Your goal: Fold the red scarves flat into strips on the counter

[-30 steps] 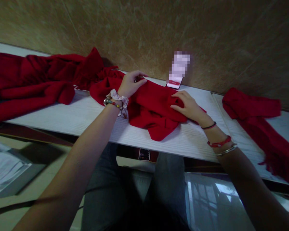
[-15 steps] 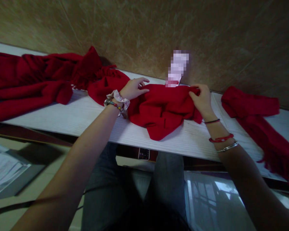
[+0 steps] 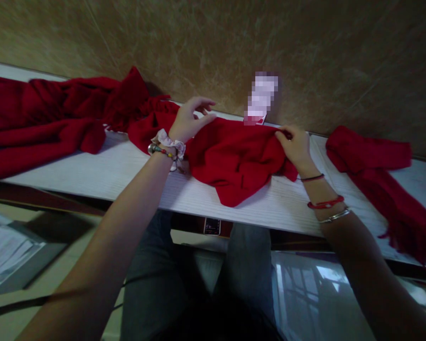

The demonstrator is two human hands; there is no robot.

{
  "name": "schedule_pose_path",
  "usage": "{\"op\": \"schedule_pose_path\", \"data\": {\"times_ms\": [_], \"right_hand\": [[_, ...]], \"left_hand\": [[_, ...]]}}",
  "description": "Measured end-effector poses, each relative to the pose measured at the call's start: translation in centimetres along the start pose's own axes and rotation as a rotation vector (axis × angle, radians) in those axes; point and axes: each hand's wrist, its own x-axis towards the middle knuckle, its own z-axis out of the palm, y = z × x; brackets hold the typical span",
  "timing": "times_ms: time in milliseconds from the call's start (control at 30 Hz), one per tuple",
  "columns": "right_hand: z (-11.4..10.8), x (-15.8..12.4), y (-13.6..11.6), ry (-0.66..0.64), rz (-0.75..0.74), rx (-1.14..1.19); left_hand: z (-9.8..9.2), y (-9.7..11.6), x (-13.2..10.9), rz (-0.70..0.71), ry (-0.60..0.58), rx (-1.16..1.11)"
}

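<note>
A red cloth (image 3: pixel 234 156) lies bunched on the white table (image 3: pixel 102 173) right in front of me. My left hand (image 3: pixel 190 121) is raised just over the cloth's far left edge, fingers curled and apart, thumb side near the fabric. My right hand (image 3: pixel 295 146) pinches the cloth's far right corner, fingers closed on the fabric. Both wrists carry bracelets.
A large heap of red cloth (image 3: pixel 46 118) covers the table's left part. Another red cloth with fringe (image 3: pixel 379 170) lies at the right. A small phone-like object (image 3: pixel 261 102) leans against the brown wall. A phone (image 3: pixel 212 226) rests below the table edge on my lap.
My right hand went from flat on the cloth to its far right corner and gripped it. My left hand lifted slightly off the cloth's far left edge.
</note>
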Motion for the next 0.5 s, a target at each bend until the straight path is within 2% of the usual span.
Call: {"op": "schedule_pose_path", "data": {"times_ms": [100,167,200,267,367,433,500], "right_hand": [[-0.3,0.1,-0.2,0.059,0.01,0.017],[-0.5,-0.2,-1.0,0.002,-0.1,0.012],[-0.6,-0.4,-1.6,-0.057,-0.17,0.013],[-0.5,-0.8,-2.5,-0.228,-0.297,0.014],[-0.1,-1.2,-2.9,-0.426,-0.378,-0.032],[0.1,-1.1,-2.7,-0.423,-0.355,-0.076],[0.0,-0.9,-2.5,-0.335,-0.303,-0.09]], "left_hand": [[0.8,0.7,-0.4,0.091,-0.263,0.023],[1.1,1.1,-0.5,0.114,-0.314,0.103],[1.2,1.2,-0.6,0.114,-0.285,0.135],[1.1,1.3,-0.5,0.095,-0.155,0.149],[0.7,0.9,-0.3,0.042,0.037,0.121],[0.7,0.3,-0.2,0.017,0.097,0.121],[0.7,-0.1,-0.3,0.02,0.12,0.135]]}}
